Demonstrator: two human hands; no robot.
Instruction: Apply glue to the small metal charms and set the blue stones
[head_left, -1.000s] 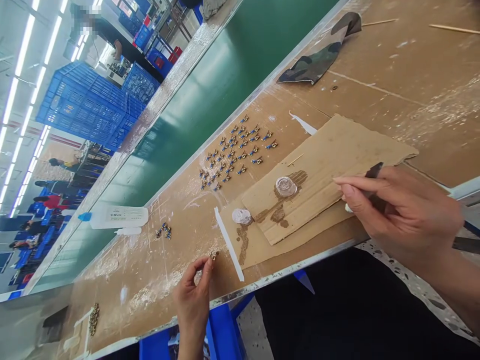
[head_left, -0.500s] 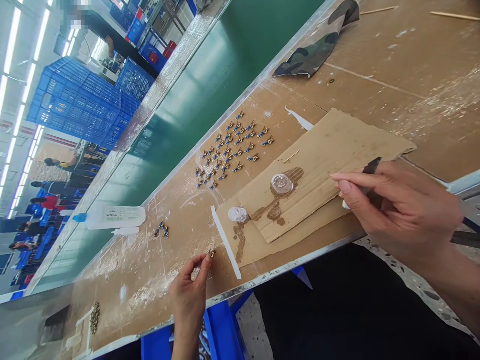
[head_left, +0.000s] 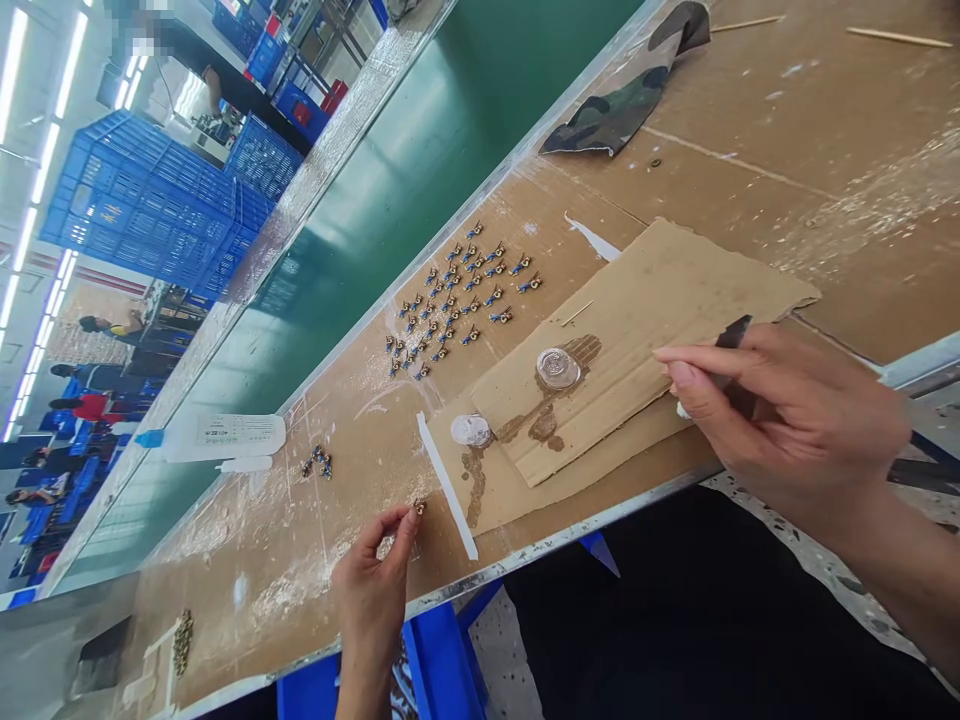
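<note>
My left hand (head_left: 379, 575) pinches a small gold-coloured metal piece (head_left: 419, 507) between thumb and fingertip, just above the table near its front edge. On the right, my right hand (head_left: 795, 430) is closed over the edge of the cardboard (head_left: 637, 290), thumb and forefinger pressed together. A dark scrap of cloth (head_left: 733, 334) sticks out from its grip, and a bit of white shows under the thumb. Whether the fingertips also pinch something thin, I cannot tell. On the cardboard lie a round clear blob (head_left: 558, 368), a whitish blob (head_left: 471, 430) and a toothpick (head_left: 577, 313).
Several small blue-and-gold pieces (head_left: 471, 306) lie in rows beyond the cardboard, with a smaller cluster (head_left: 317, 462) to the left. A white bottle (head_left: 217, 437) lies at the far edge. Camouflage cloth (head_left: 630, 110) and a gold heap (head_left: 183, 642) also rest here. Other people sit far off.
The whole view has shifted slightly, so things appear a little further left. Both hands keep the same grip, and no object has visibly moved on the table.
</note>
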